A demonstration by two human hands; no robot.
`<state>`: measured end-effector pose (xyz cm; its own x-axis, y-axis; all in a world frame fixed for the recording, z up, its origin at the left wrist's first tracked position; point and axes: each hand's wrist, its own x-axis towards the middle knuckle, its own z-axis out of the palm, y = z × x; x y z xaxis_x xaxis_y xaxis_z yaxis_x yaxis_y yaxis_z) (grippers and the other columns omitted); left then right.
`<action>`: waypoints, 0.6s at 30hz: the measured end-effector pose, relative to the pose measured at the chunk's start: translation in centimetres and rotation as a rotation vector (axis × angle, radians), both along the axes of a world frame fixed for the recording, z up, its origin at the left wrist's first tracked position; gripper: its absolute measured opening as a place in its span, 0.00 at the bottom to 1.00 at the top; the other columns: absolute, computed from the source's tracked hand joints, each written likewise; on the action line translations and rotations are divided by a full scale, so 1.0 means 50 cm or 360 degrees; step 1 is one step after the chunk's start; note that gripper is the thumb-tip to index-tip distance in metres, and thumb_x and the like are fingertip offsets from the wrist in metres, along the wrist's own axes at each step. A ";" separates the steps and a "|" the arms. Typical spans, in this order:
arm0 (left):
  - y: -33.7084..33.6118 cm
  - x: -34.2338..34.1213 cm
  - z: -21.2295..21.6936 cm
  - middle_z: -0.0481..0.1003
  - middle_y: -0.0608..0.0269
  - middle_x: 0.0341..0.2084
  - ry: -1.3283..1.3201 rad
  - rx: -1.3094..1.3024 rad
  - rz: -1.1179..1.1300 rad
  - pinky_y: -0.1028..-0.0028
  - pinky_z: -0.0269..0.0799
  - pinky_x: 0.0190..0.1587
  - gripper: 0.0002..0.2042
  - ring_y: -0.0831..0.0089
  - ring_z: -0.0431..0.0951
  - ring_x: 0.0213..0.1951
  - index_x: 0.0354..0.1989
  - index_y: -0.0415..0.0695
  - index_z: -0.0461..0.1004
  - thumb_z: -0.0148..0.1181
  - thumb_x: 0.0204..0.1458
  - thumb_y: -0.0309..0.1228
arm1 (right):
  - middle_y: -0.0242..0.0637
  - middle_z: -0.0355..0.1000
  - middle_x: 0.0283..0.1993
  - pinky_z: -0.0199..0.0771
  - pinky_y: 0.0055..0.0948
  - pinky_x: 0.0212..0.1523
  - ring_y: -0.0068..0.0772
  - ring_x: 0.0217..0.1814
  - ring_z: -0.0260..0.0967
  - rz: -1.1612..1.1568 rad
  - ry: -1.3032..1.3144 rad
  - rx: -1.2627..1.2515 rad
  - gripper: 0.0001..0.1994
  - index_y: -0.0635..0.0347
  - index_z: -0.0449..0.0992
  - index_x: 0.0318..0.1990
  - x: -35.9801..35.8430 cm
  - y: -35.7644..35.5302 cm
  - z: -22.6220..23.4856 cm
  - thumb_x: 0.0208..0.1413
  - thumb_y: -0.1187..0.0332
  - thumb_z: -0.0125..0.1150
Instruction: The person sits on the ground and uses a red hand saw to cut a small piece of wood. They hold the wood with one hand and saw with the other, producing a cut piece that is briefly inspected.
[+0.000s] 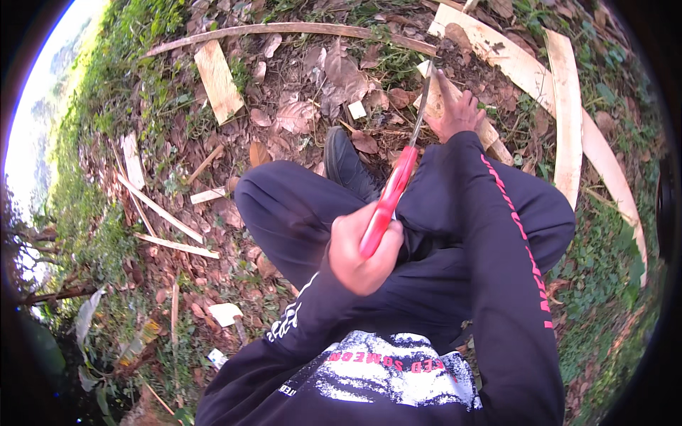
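My left hand (364, 250) is closed around the red handle of a hand saw (399, 181). Its narrow blade points away from me and is seen nearly edge-on. At its far part the blade lies against the end of a short wooden board (490, 135); how deep it sits there I cannot tell. My right hand (458, 113) grips this board from above, just right of the blade, thumb stretched forward along the wood. The board slants toward my right knee, and my hand hides part of it.
I sit cross-legged on leaf-covered ground, a dark shoe (348, 163) in front. Long pale planks (566, 113) curve along the right, and a thin strip (298, 28) lies across the far side. A short board (219, 82) and several wood slats (162, 208) lie to the left.
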<state>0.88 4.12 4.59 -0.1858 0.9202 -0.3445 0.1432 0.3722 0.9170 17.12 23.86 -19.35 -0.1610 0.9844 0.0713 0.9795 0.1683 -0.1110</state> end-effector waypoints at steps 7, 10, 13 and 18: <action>-0.040 -0.022 -0.048 0.64 0.57 0.11 0.0166 0.0419 -0.0106 0.69 0.61 0.21 0.03 0.68 0.67 0.12 0.26 0.35 0.70 0.55 0.49 0.21 | 0.45 0.62 0.44 0.61 0.56 0.46 0.50 0.48 0.64 -0.0055 -0.0110 -0.0043 0.55 0.13 0.43 0.72 -0.018 -0.019 -0.021 0.36 0.38 0.74; -0.026 -0.033 -0.049 0.64 0.56 0.10 0.0055 0.0308 0.0021 0.68 0.61 0.20 0.04 0.68 0.66 0.12 0.25 0.34 0.69 0.55 0.49 0.21 | 0.45 0.62 0.43 0.61 0.55 0.46 0.50 0.47 0.64 -0.0032 -0.0124 0.0005 0.56 0.13 0.43 0.72 -0.025 -0.030 -0.034 0.35 0.38 0.74; 0.051 -0.020 -0.138 0.65 0.51 0.13 0.0289 0.0538 -0.0004 0.66 0.62 0.21 0.06 0.60 0.67 0.13 0.24 0.35 0.68 0.54 0.52 0.23 | 0.45 0.62 0.44 0.60 0.57 0.46 0.50 0.46 0.64 -0.0014 -0.0049 -0.0026 0.56 0.13 0.43 0.73 -0.037 -0.041 -0.033 0.35 0.38 0.74; -0.065 -0.042 -0.066 0.67 0.56 0.12 0.0045 0.0322 -0.0083 0.67 0.63 0.20 0.03 0.61 0.70 0.12 0.31 0.36 0.73 0.55 0.50 0.22 | 0.45 0.61 0.43 0.59 0.57 0.46 0.50 0.46 0.64 -0.0026 -0.0110 0.0002 0.57 0.14 0.43 0.73 -0.022 -0.037 -0.046 0.34 0.37 0.75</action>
